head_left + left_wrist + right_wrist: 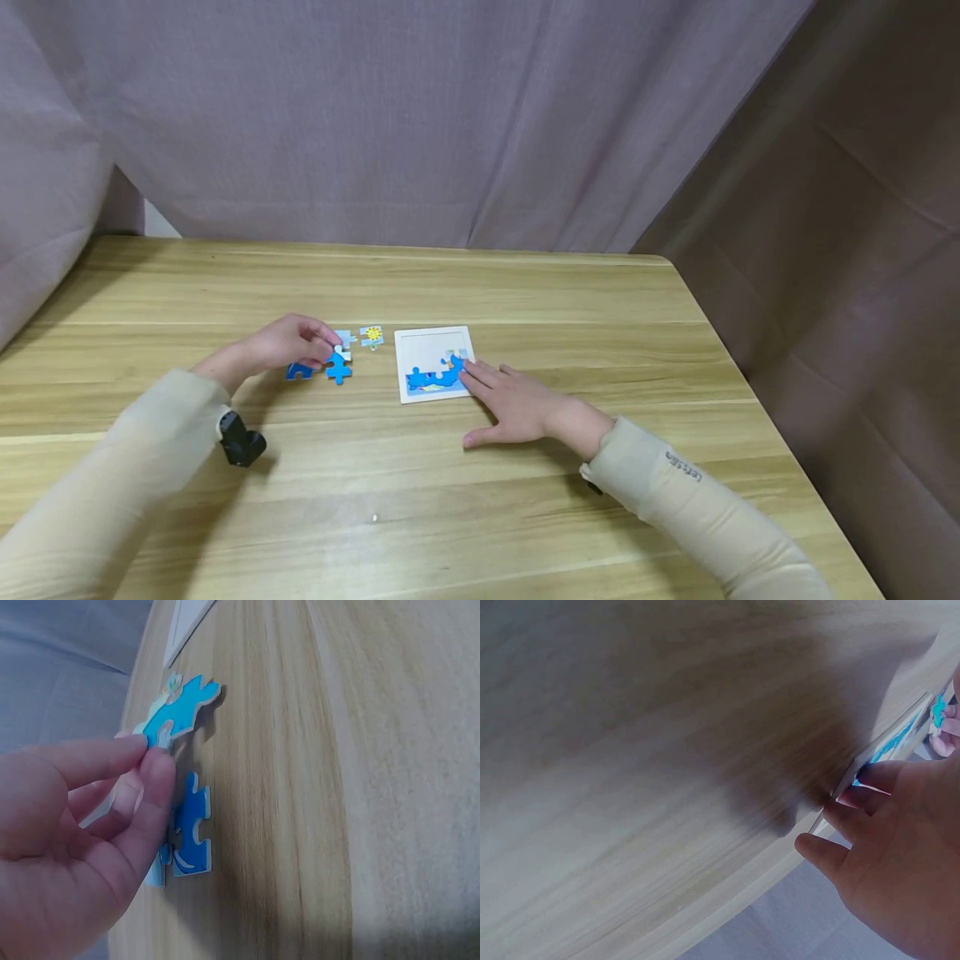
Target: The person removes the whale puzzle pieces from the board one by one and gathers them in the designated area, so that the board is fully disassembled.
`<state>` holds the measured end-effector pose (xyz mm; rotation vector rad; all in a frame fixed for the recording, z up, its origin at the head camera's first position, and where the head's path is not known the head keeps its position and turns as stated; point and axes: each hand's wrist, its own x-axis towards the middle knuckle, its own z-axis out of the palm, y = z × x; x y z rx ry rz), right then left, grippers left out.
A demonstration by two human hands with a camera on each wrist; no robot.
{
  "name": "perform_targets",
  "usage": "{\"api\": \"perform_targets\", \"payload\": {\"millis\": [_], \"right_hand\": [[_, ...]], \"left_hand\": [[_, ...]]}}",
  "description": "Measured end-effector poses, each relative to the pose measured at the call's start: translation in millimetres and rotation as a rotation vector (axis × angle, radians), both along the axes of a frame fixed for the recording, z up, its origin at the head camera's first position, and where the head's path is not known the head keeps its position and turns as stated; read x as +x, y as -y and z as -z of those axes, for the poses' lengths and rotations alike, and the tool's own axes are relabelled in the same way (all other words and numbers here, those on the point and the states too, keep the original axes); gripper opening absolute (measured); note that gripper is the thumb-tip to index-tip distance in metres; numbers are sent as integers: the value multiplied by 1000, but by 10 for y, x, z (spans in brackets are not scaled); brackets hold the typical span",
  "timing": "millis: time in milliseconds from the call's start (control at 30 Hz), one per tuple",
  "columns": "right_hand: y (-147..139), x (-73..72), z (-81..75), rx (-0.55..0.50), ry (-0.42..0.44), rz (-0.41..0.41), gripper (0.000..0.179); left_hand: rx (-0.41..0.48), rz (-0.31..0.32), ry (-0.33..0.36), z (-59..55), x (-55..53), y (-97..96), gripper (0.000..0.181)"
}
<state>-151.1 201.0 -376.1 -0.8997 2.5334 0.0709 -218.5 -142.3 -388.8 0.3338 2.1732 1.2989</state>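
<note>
My left hand point(295, 342) pinches a bright blue jigsaw piece point(184, 709) between thumb and fingertips, tilted just above the table. Beside that hand lies a dark blue jigsaw piece point(299, 371), seen flat on the wood in the left wrist view as well. Past the fingertips are a pale blue piece point(345, 336) and a piece with a yellow sun point(372, 334). A white puzzle tray point(423, 344) sits to the right, its lower part filled with joined blue pieces point(432, 381). My right hand point(517, 406) rests its extended fingers on the tray's right edge.
All of this lies on a wood-grain table point(420, 483). A grey curtain point(360, 125) hangs behind the far edge, and a darker cloth point(847, 250) falls along the right side. A tiny pale speck point(375, 517) lies near the front.
</note>
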Motion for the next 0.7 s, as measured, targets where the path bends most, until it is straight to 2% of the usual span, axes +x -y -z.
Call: {"api": "perform_targets", "payload": {"millis": [300, 700], "right_hand": [[-1, -1, 10, -1, 3, -4, 95], [9, 9, -12, -16, 9, -10, 94]], "left_hand": [[-81, -11, -45, 1, -2, 3, 27], [-124, -25, -89, -31, 17, -15, 27]]}}
